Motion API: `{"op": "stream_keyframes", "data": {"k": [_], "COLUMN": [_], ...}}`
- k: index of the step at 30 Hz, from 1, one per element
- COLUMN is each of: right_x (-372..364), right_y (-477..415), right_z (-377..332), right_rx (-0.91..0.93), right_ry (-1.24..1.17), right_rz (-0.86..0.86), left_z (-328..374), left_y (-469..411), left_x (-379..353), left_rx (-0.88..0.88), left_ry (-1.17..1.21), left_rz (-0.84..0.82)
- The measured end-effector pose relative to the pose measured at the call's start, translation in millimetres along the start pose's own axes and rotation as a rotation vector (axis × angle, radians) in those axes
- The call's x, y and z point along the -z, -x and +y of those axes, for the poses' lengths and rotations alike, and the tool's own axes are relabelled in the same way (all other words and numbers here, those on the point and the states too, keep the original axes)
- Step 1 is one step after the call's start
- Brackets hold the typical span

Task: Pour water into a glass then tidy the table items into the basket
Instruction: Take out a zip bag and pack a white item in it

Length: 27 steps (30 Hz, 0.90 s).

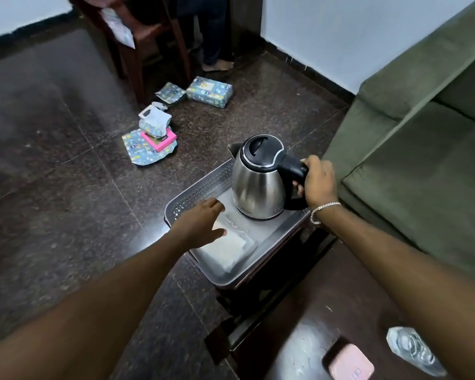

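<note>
Right hand (319, 182) grips the handle of the steel electric kettle (261, 179), standing upright in the grey perforated basket (200, 185). Left hand (200, 223), fingers spread and released, rests over a white packet (228, 250) inside the basket.

The basket (195, 192) is a grey, shallow, rectangular plastic tray with perforated side walls, resting on a small dark surface (291, 270) beside the sofa. The kettle (258, 182) is stainless steel with a black lid, spout and handle; it stands upright in the far right part of the basket, spout pointing far left, lid closed. A flat white packet in clear wrapping (231, 248) lies in the near part of the basket, just beside the kettle base. The glass (412, 349) is clear and faceted, standing on the dark surface at near right, well apart from the basket. A flat pink rectangular item (350, 363) lies to the left of the glass.
</note>
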State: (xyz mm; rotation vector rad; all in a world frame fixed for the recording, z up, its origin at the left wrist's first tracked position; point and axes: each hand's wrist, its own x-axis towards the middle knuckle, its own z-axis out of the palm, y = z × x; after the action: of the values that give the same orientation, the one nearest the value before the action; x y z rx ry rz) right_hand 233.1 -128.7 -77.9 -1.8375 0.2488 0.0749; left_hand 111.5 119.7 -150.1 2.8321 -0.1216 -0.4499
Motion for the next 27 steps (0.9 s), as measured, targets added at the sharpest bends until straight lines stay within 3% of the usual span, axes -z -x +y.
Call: {"op": "stream_keyframes", "data": {"k": [5,12,18,23,27], "right_x": [-9.7,-4.1,3.8,15.3,27.6], "right_y": [-5.4,2.0,6.6,23.9,45.2], "right_z": [22.3,21.8,24.6,33.7,32.6], "right_rx": [0.04,0.051,0.067,0.222,0.318], "right_ry": [0.134,0.029,0.074,0.104,0.11], "right_rz": [-0.013,-0.009,-0.055,0.05,0.192], "left_z": [-10.8,-12.3,-7.3,2.0,-0.2], "left_y": [0.7,-1.2,-3.7,-9.6,-13.1], "left_x": [1.5,-1.2,-6.8,-12.9,-4.9], "left_rx": [-0.033,-0.042,-0.062,-0.061,-0.024], "left_ry": [-0.022,-0.106,-0.363,-0.439,-0.33], "left_rz": [-0.02,-0.085,-0.239,-0.16,-0.174]}}
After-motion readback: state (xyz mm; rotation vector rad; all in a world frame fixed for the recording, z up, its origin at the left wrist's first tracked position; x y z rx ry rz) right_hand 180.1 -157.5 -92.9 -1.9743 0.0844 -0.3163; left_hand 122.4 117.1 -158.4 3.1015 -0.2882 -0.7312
